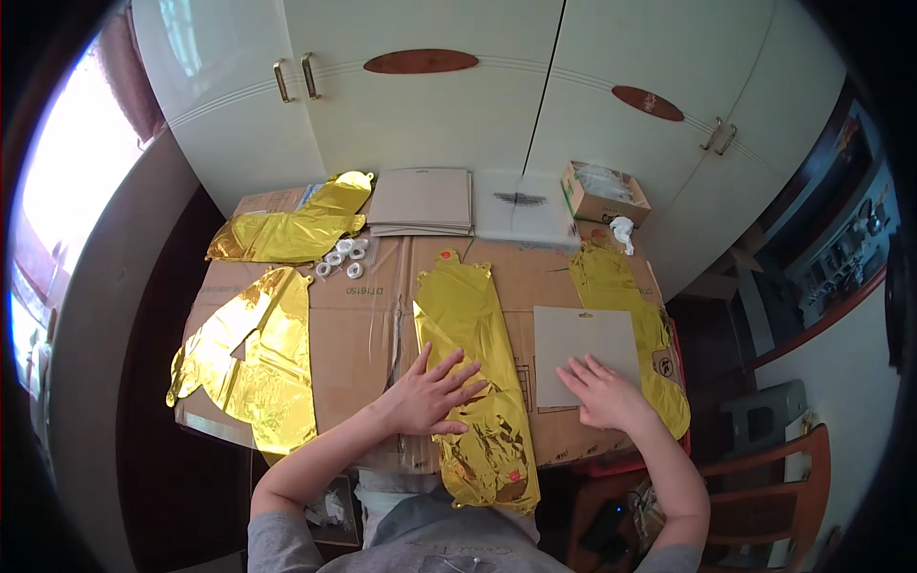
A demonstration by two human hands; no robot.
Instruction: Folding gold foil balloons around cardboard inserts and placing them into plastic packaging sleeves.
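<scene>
Hands: the left hand lies flat with fingers spread on the long gold foil balloon. The right hand lies flat, fingers close together, on the pale square card sheet. Neither hand grips anything.
Table: a big sheet of brown cardboard covers the table top.
Big gold pieces: two more flat gold foil balloons lie on the left, and one lies on the right, partly under the card sheet.
Stack: grey-brown cards sit at the back, beside a clear plastic bag.
Box: a small open cardboard box sits at the back right.
Small bits: little white rolls sit near the back left.
How far: all the balloons are flat, none are packed.
</scene>
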